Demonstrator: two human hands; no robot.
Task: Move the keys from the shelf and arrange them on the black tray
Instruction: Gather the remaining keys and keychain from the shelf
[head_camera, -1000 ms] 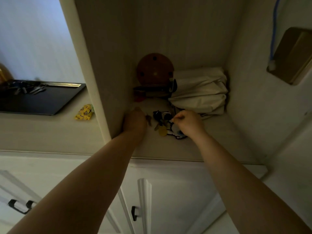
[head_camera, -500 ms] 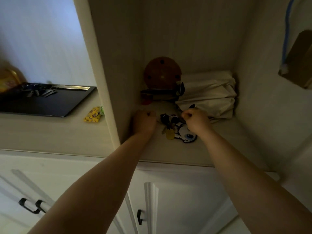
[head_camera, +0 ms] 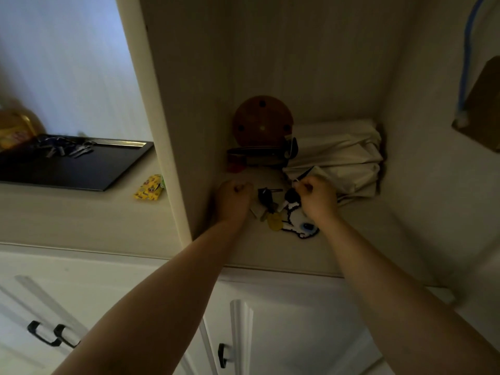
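1. The keys lie in a bunch on the shelf, with yellow and white fobs, between the two hands
2. Over the last second the left hand has curled into a fist; what it holds, if anything, is hidden
3. The right hand has lifted slightly, its grip pinching something small at the bunch's far end
4. The black tray on the bench already holds some keys, so this looks like another pickup beginning
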